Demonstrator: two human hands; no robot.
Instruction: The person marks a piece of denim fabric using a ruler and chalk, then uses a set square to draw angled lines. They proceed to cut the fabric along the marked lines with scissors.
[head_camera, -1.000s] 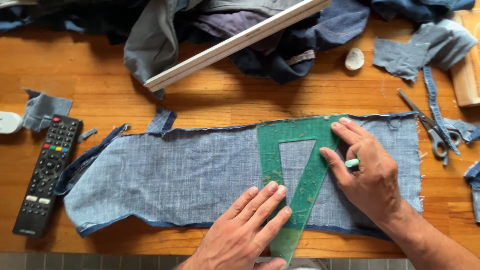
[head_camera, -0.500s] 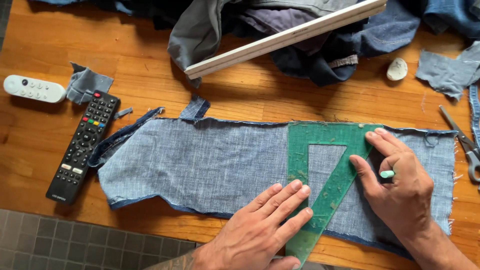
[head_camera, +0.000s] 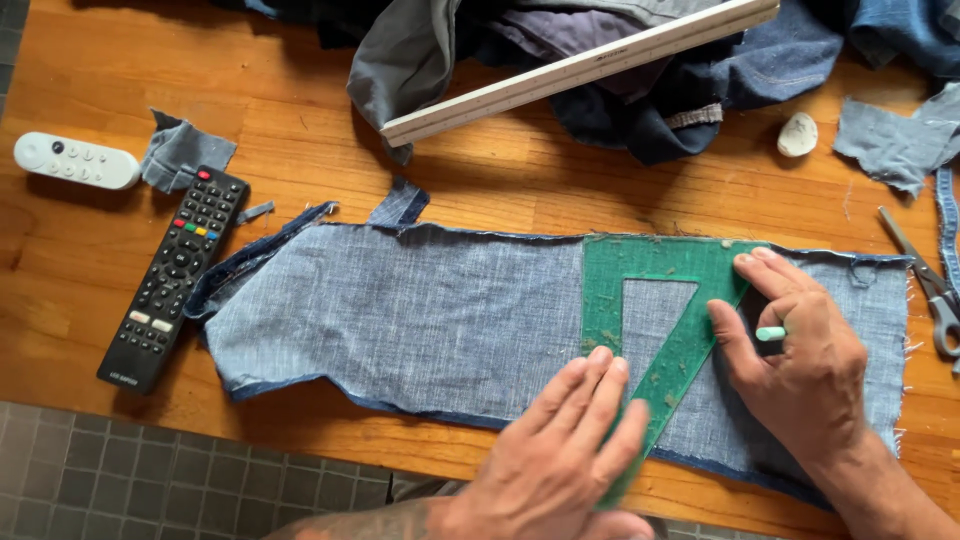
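Green set square (head_camera: 655, 330) pinned flat under left hand (head_camera: 560, 460), right hand (head_camera: 800, 365) grip grasping chalk (head_camera: 771, 333) beside it

The lower tip of the green set square (head_camera: 655, 330) was covered by the left hand (head_camera: 560, 465), whose wrist was cut off by the bottom edge. Only the pale end of a chalk (head_camera: 771, 333) was seen between the fingers of the right hand (head_camera: 800, 365); the rest was hidden in the grip. Part of the denim (head_camera: 400, 310) was hidden under both hands. The scissors (head_camera: 925, 285) were cut off by the right edge, so their handles were only partly seen. The wooden ruler (head_camera: 580, 70) and the pile of clothes (head_camera: 600, 40) were cut off by the top edge. The buttons on the black remote (head_camera: 172, 275) were too small to be told apart.
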